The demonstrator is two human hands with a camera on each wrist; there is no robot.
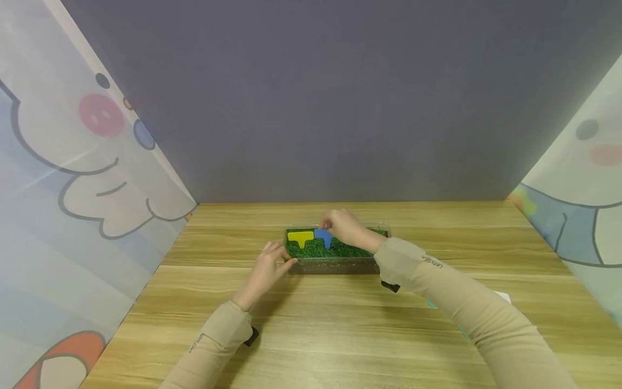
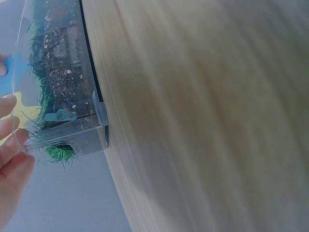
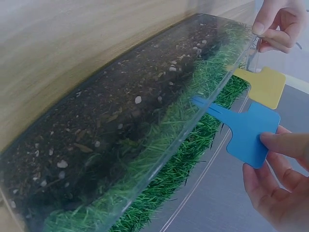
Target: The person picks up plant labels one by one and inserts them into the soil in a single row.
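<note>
A clear plastic planter box (image 1: 335, 266) holds dark soil with pale pebbles, topped by green grass (image 3: 174, 166). My right hand (image 1: 344, 227) pinches the broad head of a blue T-shaped plant label (image 3: 248, 133) between thumb and fingers. The label's narrow stem points down into the grass behind the clear front wall. A yellow plant label (image 1: 301, 236) stands upright in the grass just left of it, touched by neither hand. At the box's left front corner, my left hand (image 1: 266, 270) pinches the rim, thumb in front and fingers over the edge.
Under my right forearm lies a partly hidden white sheet or card (image 1: 502, 296) with teal edges. The wooden table (image 1: 320, 335) ends against a grey panel (image 1: 340, 108) at the back. Cartoon-printed walls (image 1: 53, 243) flank it on both sides.
</note>
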